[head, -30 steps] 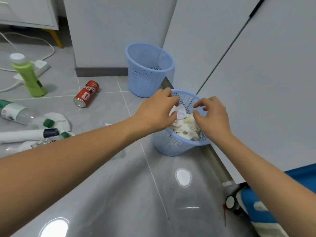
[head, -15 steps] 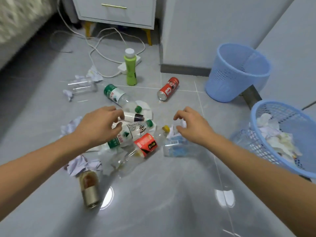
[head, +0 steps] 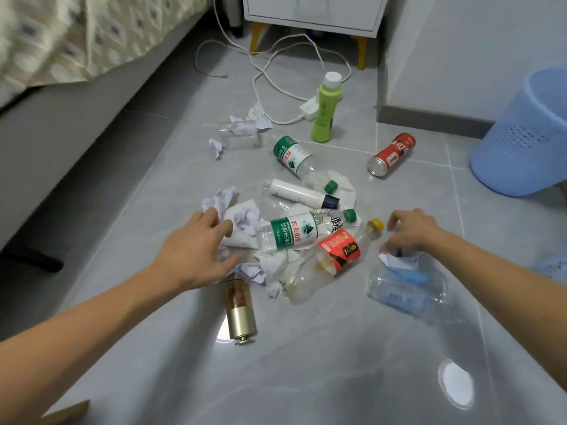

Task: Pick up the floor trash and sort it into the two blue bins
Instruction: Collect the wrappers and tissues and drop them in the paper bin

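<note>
Presently, the left hand [head: 196,250] is spread with fingers loosely extended, holding nothing, poised over crumpled paper [head: 242,222] at the left edge of the floor pile. The right hand [head: 412,230] has its fingers curled downward over a folded white paper scrap [head: 391,260]; whether it pinches the scrap cannot be told.

Items beside the hands:
- 1 clear water bottle with green label and green cap [head: 303,230], lying on its side between the 2 hands.
- 1 clear bottle with red label and yellow cap [head: 333,256], lying just beside it, nearer the viewer.
- 1 clear crushed bottle with blue label [head: 405,289], lying under the right hand, the scrap at its upper end.
- 1 gold can [head: 241,311], on its side, below the left hand.
- 1 white tube with dark cap [head: 302,194], lying behind the pile.
- 1 second green-label bottle [head: 299,162], lying further back.

Items well apart:
- 1 red can [head: 391,154], on its side toward the right.
- 1 green bottle with white cap [head: 326,108], upright near a white power strip [head: 310,107] and its cable.
- 1 clear cup [head: 241,134] with crumpled paper, far left of the litter.
- 1 blue bin [head: 521,142], upright at the right edge by the wall.
- 1 white nightstand [head: 313,13] at the far end.
</note>
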